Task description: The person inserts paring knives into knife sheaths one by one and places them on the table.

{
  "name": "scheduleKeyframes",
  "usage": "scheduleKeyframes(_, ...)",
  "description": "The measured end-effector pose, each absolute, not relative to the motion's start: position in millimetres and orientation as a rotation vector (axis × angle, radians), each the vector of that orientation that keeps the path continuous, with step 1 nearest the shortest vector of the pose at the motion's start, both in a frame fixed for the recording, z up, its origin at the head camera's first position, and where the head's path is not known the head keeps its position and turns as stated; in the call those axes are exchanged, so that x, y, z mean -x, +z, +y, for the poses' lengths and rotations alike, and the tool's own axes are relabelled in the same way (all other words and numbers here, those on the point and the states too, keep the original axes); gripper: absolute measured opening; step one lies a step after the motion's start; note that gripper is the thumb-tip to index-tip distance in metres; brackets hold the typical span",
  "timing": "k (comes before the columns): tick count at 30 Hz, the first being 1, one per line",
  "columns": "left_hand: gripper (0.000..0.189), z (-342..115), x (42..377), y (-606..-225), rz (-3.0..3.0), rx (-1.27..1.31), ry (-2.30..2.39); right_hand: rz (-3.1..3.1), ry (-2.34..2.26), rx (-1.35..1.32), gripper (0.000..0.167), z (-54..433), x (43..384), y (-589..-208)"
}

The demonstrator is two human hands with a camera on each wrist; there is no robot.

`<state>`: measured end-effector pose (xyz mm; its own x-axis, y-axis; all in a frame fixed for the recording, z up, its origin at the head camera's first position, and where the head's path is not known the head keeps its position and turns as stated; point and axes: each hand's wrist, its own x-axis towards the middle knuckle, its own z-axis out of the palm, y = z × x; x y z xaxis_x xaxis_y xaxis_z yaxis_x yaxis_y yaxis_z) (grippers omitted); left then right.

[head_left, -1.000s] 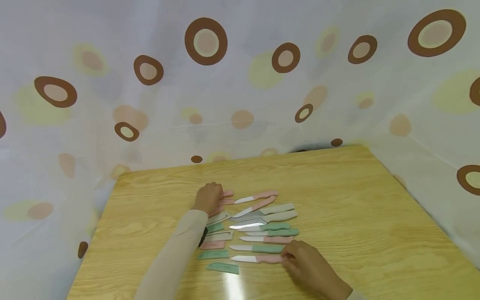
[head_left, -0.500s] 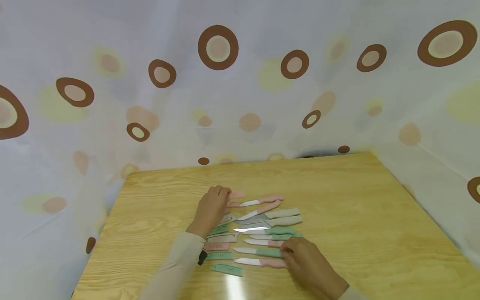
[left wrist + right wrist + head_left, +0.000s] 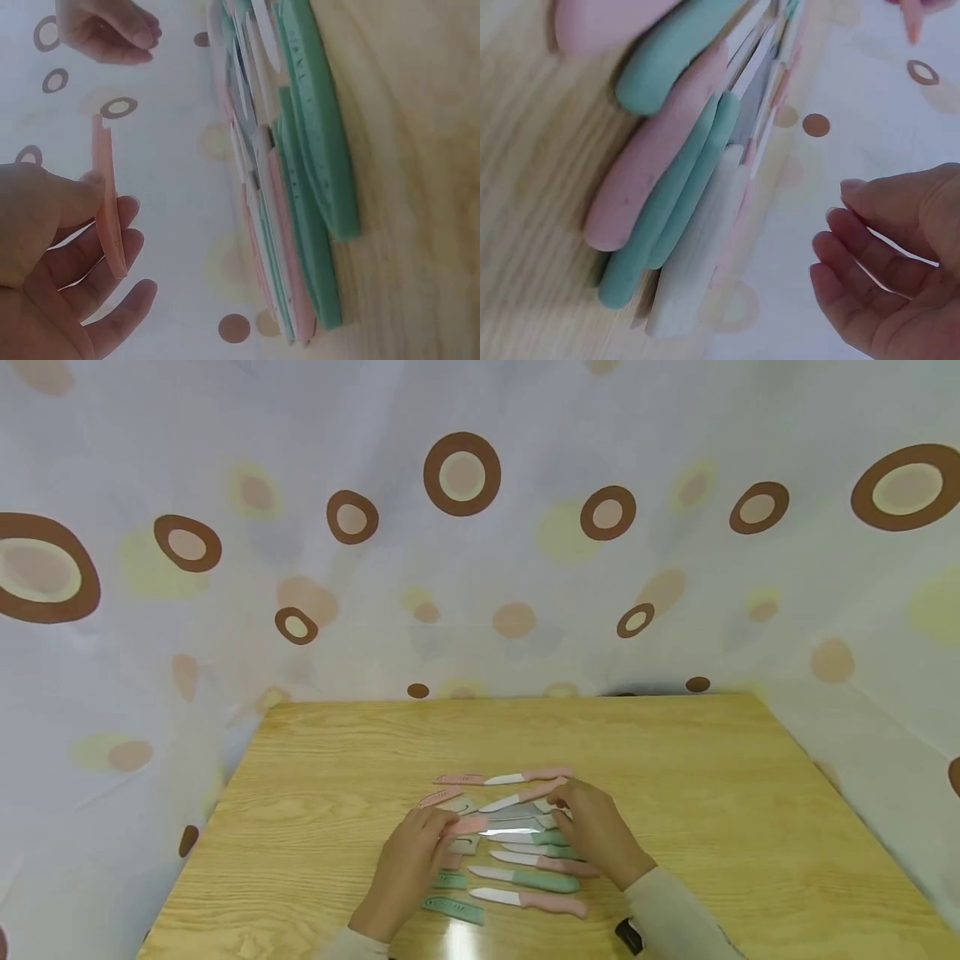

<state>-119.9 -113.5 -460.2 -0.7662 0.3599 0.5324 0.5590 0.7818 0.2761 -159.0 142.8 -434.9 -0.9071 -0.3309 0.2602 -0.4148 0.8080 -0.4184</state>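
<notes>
My left hand (image 3: pixel 405 864) pinches a pink knife sheath (image 3: pixel 110 214) between thumb and fingers, held up off the table. In the head view the sheath overlaps the row of sheaths and blades below. My right hand (image 3: pixel 600 831) hovers over the knife handles with loosely bent fingers and nothing between them, as the right wrist view confirms. Beneath the hands, several knives lie side by side, blades pointing left: a pink-handled knife (image 3: pixel 555 904) nearest, a green-handled knife (image 3: pixel 546 882) behind it, and another pink-handled knife (image 3: pixel 546 772) farthest. The white handles (image 3: pixel 701 240) are partly hidden by my right hand in the head view.
Left of the blades runs a column of sheaths: a green sheath (image 3: pixel 454 910) nearest, a pink sheath (image 3: pixel 459 779) farthest, others partly behind my left hand. The wooden table (image 3: pixel 697 785) meets a patterned cloth (image 3: pixel 517 552) at its back and sides.
My left hand has lifted the pink sheath from the far end and brought it nearer. My right hand has left the nearest knives' handles and moved farther back. The head view has tilted up.
</notes>
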Motion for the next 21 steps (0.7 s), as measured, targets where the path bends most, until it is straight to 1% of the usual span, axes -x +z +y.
scheduleKeyframes(4,0.026,-114,105,-467,-2.491,0.696,-0.576,-2.859,0.689,-0.577,0.012,135,176,-438)
scheduleKeyframes(5,0.026,-114,103,-468,-2.49,0.693,-0.583,-2.879,0.669,-0.579,0.01,132,179,-439)
scheduleKeyframes(9,0.022,-116,97,-467,-2.499,0.669,-0.641,-2.934,0.573,-0.648,0.011,123,197,-443)
scheduleKeyframes(15,0.025,-121,93,-455,-2.519,0.598,-0.707,-2.961,0.39,-0.702,0.013,117,213,-453)
scheduleKeyframes(21,0.024,-123,97,-447,-2.496,0.577,-0.71,-2.984,0.333,-0.755,0.005,116,224,-460)
